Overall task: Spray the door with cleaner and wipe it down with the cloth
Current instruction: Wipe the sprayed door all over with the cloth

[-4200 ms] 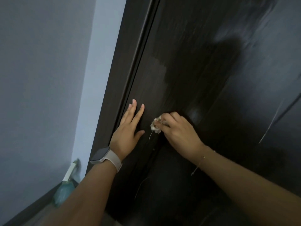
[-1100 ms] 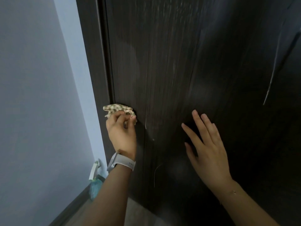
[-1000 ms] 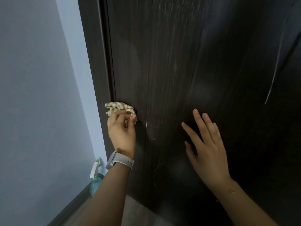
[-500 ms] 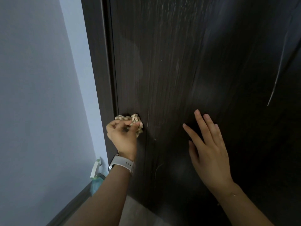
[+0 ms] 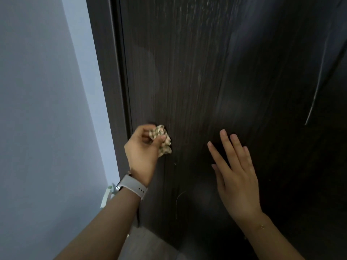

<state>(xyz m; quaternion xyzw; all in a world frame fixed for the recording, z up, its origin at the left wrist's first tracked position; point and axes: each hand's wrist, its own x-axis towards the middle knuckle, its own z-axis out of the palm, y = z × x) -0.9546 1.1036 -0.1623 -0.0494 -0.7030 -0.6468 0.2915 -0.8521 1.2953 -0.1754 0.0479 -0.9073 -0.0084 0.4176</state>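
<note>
Left hand grips crumpled checked beige cloth against dark wood-grain door, now slightly right of the frame edge versus half a second ago. Right hand, fingers straight and spread, apparently flat on door, unmoved.

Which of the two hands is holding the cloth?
The left hand, the one with the watch, grips the bunched cloth. The right hand holds nothing, fingers straight against the door.

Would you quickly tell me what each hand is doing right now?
Left hand: holding the cloth.
Right hand: open, fingers straight, by the door.
</note>
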